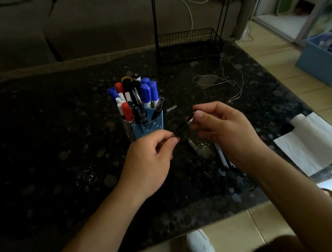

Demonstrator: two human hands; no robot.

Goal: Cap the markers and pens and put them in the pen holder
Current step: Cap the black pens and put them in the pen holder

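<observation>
A dark pen (pixel 182 126) is held slanted between both hands, just in front of the blue pen holder (pixel 148 127). My left hand (pixel 151 162) pinches its lower end; my right hand (pixel 223 132) pinches its upper end, where a clear part shows. The holder stands on the dark speckled table (pixel 59 162) and is packed with several blue, red, white and black capped markers and pens. A few loose pens (pixel 224 157) lie on the table under my right hand, partly hidden. A small silvery piece (pixel 171 109) lies right of the holder.
A black wire rack (pixel 189 45) stands at the table's back. A thin white cord (pixel 225 81) lies behind my right hand. White paper (pixel 312 143) rests at the table's right edge. A grey sofa is behind; a blue bin (pixel 326 60) sits on the floor.
</observation>
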